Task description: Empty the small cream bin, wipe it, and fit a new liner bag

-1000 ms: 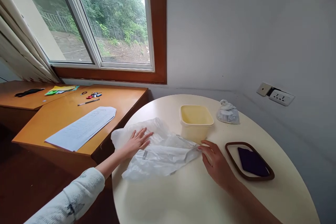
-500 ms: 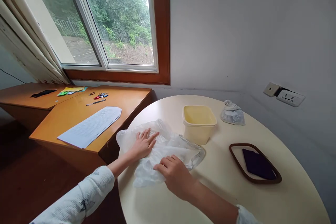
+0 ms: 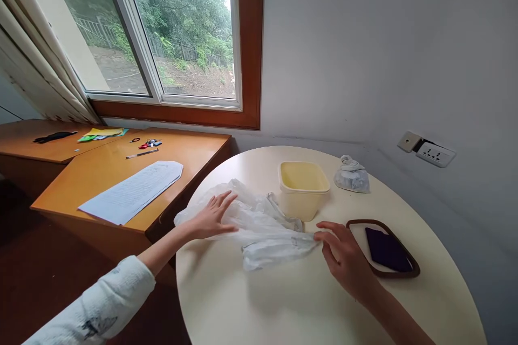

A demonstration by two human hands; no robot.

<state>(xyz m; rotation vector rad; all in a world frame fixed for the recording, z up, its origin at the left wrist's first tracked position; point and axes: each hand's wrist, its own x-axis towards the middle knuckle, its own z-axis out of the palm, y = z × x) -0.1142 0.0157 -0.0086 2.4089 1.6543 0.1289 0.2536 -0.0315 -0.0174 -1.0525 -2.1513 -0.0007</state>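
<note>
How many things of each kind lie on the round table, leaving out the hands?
Plastic bags: 2 (crumpled bag, tied bag)
Yellow tub: 1
Brown-rimmed piece: 1
Dark purple piece, inside that rim: 1
Total: 5

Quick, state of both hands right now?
Left hand: open, fingers spread over the plastic bag.
Right hand: fingers part-curled at the bag's near-right end; cannot tell whether the grip is closed on it.
</note>
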